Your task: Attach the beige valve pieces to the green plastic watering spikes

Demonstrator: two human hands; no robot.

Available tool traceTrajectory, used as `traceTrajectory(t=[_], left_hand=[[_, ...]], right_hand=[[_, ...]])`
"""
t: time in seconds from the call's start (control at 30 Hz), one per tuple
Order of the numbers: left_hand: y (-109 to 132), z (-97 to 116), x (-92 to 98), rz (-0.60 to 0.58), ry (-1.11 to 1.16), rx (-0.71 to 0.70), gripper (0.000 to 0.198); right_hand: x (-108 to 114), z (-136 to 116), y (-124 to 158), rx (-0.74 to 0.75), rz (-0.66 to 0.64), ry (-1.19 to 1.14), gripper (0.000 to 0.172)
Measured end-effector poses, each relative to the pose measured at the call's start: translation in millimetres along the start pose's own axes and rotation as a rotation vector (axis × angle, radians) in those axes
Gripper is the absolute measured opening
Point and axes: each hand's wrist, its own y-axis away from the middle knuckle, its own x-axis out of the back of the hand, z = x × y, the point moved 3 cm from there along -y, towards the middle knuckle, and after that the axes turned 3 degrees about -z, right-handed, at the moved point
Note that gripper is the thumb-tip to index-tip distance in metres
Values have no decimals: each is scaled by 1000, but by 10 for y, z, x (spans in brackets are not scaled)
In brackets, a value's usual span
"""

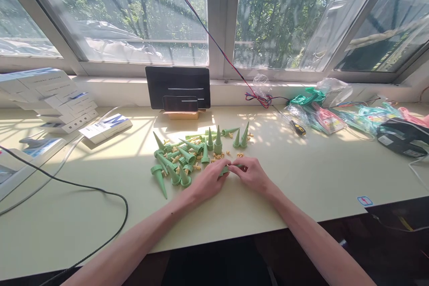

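Close together over the table, my left hand point(209, 178) and my right hand point(252, 174) meet at a green plastic plant-watering spike point(224, 170). The left fingers are closed round the spike, which they mostly cover. At its right end my right thumb and fingers pinch; whether they grip the spike or a small part on it is hidden. Left of and beyond my hands lies a pile of similar green spikes point(161, 182), some upright on their caps, others on their sides. Small pale-yellow plastic valves point(240, 155) are scattered among them.
A tablet point(178, 82) and a phone point(180, 103) lean on a stand at the back. White boxes point(106, 127) are at the left, with a black cable point(100, 190) nearer. A screwdriver point(297, 128), bagged cords point(325, 118) and a black pouch point(404, 137) lie right.
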Motion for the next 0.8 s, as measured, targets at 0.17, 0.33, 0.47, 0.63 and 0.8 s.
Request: traceTrajectory(t=[0.17,0.33,0.47,0.63,0.8], left_hand=[[-1,-3,9,-3,1,-5,22],[1,-9,11,9,7,-8,23],[-1,-12,8,27,5,-11,21],[-6,-13,7,12,8,-13,19],[-11,-10,14,14,9,-7,18]], right_hand=[[-5,2,-1,-68,0,-90,31],[-9,-1,-16,-107,-1,-153,33],[-9,2,-31,-103,-16,-139,37],[-20,22,-30,-107,-23,-141,36],[-22,28,-24,-103,-18,-129,37]])
